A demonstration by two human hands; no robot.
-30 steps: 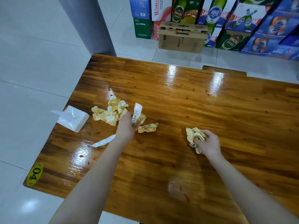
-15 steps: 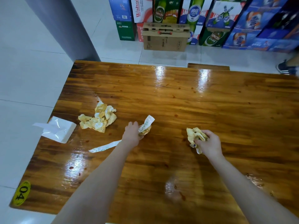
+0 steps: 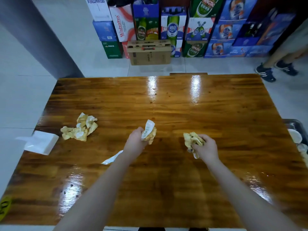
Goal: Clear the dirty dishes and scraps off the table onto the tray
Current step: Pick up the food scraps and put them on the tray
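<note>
Now gripping a napkin wad (image 3: pixel 149 134) in the curled left hand (image 3: pixel 135 144); gripping a second wad (image 3: pixel 193 139) in the curled right hand (image 3: pixel 206 150); tray (image 3: pixel 295 123) off right, beside the table (image 3: pixel 183 105) edge, nearer the right hand.

Stacked beer cartons (image 3: pixel 196 27), brown cardboard box (image 3: pixel 150 54), grey pillar (image 3: pixel 33 39), bystander's dark sneakers (image 3: pixel 265 72)

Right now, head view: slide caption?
Left grip and right grip each hold soiled napkins over the wooden table; a napkin pile lies uncollected.

Two bare forearms (uncovered to the frame edge), bare left hand (image 3: pixel 135 142), bare right hand (image 3: pixel 206 148)
</note>
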